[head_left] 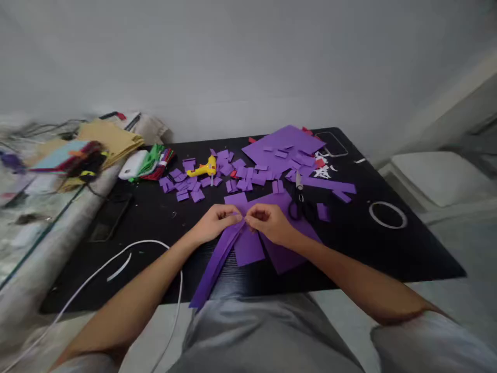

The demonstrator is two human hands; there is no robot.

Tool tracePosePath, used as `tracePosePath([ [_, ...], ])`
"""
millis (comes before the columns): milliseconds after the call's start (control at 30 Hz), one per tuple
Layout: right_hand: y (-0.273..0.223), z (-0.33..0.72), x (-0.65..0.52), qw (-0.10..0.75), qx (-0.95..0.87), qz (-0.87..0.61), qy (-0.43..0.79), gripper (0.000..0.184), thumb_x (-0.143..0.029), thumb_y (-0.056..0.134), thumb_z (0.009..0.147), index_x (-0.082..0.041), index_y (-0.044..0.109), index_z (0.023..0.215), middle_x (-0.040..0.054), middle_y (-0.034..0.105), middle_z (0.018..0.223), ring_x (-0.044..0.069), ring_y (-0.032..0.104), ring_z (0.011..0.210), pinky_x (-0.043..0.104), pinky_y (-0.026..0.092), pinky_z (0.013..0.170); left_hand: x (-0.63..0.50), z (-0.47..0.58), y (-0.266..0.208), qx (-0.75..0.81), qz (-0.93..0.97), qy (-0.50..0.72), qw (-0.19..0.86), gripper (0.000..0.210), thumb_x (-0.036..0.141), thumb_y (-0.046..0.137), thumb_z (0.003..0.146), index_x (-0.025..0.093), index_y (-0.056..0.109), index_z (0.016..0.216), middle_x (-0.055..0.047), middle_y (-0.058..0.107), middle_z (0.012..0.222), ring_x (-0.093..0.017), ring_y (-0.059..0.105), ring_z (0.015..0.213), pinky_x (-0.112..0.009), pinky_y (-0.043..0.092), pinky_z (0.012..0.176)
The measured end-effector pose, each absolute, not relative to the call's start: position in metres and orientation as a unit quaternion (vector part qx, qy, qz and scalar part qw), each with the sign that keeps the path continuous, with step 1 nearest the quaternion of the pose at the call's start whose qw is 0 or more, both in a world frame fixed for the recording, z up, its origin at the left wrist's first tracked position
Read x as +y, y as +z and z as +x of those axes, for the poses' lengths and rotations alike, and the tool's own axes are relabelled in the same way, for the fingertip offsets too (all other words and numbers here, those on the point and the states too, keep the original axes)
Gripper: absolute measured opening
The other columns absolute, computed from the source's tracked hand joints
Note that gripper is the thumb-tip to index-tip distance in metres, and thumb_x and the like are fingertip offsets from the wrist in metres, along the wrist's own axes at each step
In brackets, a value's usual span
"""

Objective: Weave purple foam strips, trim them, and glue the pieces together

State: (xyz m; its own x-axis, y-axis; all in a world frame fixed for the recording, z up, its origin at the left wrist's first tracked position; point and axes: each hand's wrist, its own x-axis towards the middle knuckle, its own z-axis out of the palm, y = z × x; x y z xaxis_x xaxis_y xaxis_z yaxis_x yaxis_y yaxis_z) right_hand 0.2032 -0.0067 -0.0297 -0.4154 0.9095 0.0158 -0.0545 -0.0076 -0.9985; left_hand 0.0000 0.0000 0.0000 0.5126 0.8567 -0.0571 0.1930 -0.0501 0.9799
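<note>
A long, folded purple strip (216, 261) slants down toward my lap, its upper end between my two hands. My left hand (219, 221) pinches that end with thumb and forefinger. Right beside it, my right hand (267, 221) has its fingertips closed on the same end; the exact grip there is too small to make out. Beneath the hands lie flat purple sheets (248, 249), partly covered by them. Black-handled scissors (298, 197) rest just beyond my right hand, blades pointing away. Many small folded purple pieces (186, 185) are scattered farther back.
A yellow glue gun (204, 168) lies among the small pieces. At the back right is a large purple sheet (285, 140) with white scraps (323, 168) beside it. A white cable (116, 261) loops across the left. A ring (388, 215) lies on the black table (388, 254).
</note>
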Motion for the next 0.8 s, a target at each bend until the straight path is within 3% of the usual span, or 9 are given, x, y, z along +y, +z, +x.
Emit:
tracePosePath([
  [200,-0.0245,0.2047,-0.0092,0.406,-0.583,-0.374,0.597,0.016,-0.033,0.071,0.079,-0.018,0.065,0.076,-0.0035,0.063,0.059,0.011,0.059,0.053,0.025,0.049,0.057,-0.0022,-0.0011,-0.0049,0.405,0.643,0.325,0.563,0.032,0.042,0.074,0.085,0.012,0.071,0.074,0.001,0.064,0.062,-0.01,0.054,0.056,-0.021,0.042,0.058],
  [367,-0.0241,0.2065,-0.0066,0.428,-0.569,-0.374,0.594,0.019,-0.036,0.072,0.08,-0.018,0.065,0.078,-0.0029,0.064,0.06,0.012,0.06,0.053,0.025,0.049,0.057,-0.0038,-0.0009,-0.003,0.384,0.598,0.293,0.64,0.031,0.043,0.075,0.088,0.012,0.073,0.085,-0.004,0.075,0.074,-0.014,0.066,0.062,-0.024,0.053,0.063],
  [533,-0.0238,0.2067,-0.0046,0.43,-0.55,-0.392,0.599,0.02,-0.036,0.074,0.078,-0.018,0.064,0.075,-0.0025,0.064,0.059,0.012,0.061,0.053,0.026,0.051,0.058,-0.0044,-0.0003,-0.0027,0.389,0.576,0.299,0.654,0.032,0.043,0.079,0.086,0.012,0.07,0.08,-0.003,0.074,0.069,-0.013,0.065,0.056,-0.022,0.052,0.058],
  [800,-0.0209,0.2026,-0.008,0.399,-0.55,-0.378,0.629,0.028,-0.043,0.077,0.079,-0.018,0.065,0.075,-0.0028,0.064,0.059,0.013,0.061,0.053,0.027,0.05,0.055,-0.0057,0.0021,-0.006,0.374,0.615,0.295,0.629,0.031,0.041,0.076,0.089,0.012,0.071,0.08,-0.002,0.073,0.071,-0.012,0.066,0.06,-0.022,0.052,0.063],
])
